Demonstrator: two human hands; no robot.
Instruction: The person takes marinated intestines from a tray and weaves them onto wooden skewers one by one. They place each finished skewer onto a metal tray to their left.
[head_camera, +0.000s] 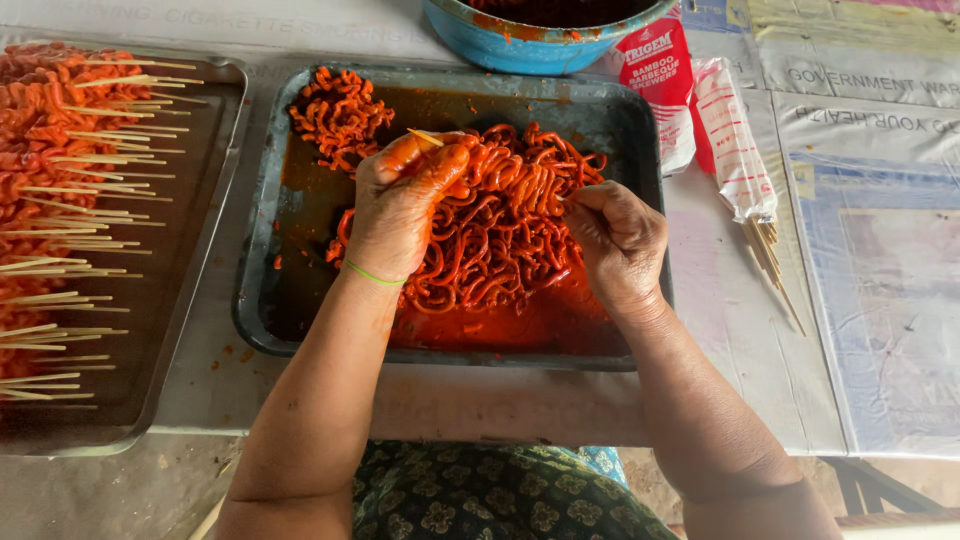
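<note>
A dark metal tray (620, 120) in front of me holds a heap of orange-red, sauce-coated coiled strips (500, 235). My left hand (400, 205), smeared with sauce and wearing a green band at the wrist, grips a bamboo skewer (424, 136) with strips threaded on it, over the tray's middle. My right hand (618, 240) is closed on the strip at the right side of the heap. A smaller clump of strips (340, 115) lies in the tray's far left corner.
To the left, a second metal tray (205, 200) carries several finished skewers (60, 180) in rows. A blue bowl (520, 45) stands behind the dark tray. A red-and-white packet of bamboo skewers (735, 150) lies to the right on the printed table cover (880, 250).
</note>
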